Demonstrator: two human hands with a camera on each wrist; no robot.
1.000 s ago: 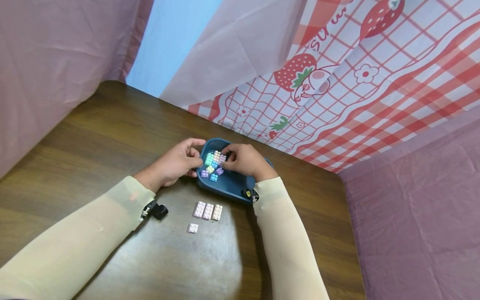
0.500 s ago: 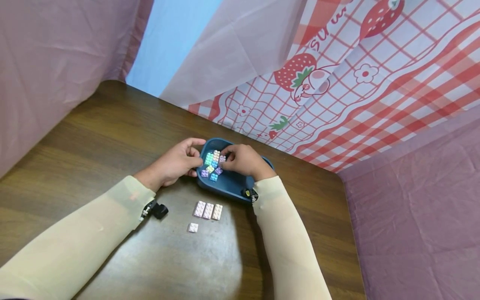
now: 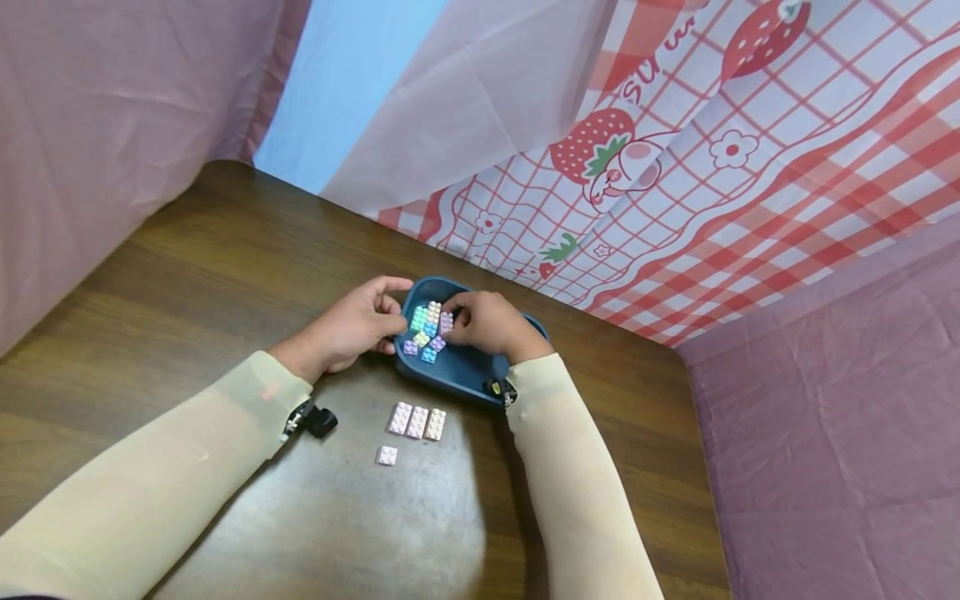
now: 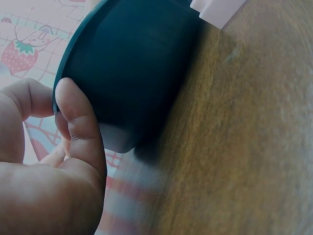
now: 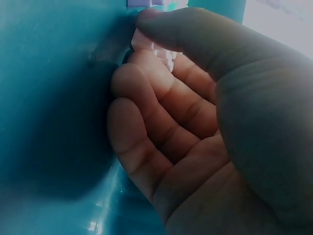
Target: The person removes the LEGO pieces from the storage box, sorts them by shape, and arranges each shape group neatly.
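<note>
A dark blue tray with rounded corners holds several studded toy bricks at its left end: green, cream, blue, yellow and purple ones. My left hand grips the tray's left rim, its thumb against the tray in the left wrist view. Reaching inside, my right hand pinches a purple brick between thumb and fingers. In the right wrist view this brick looks pinkish and is partly hidden by the thumb; the other fingers are curled near the tray floor.
In front of the tray, three pale eight-stud bricks lie side by side on the wooden table. A small pale square brick lies nearer. Strawberry-print cloth hangs behind; pinkish cloth hangs at the sides.
My right fingers have shifted slightly among the bricks, and more of the purple brick shows beside them. My left hand and the bricks on the table stay put.
</note>
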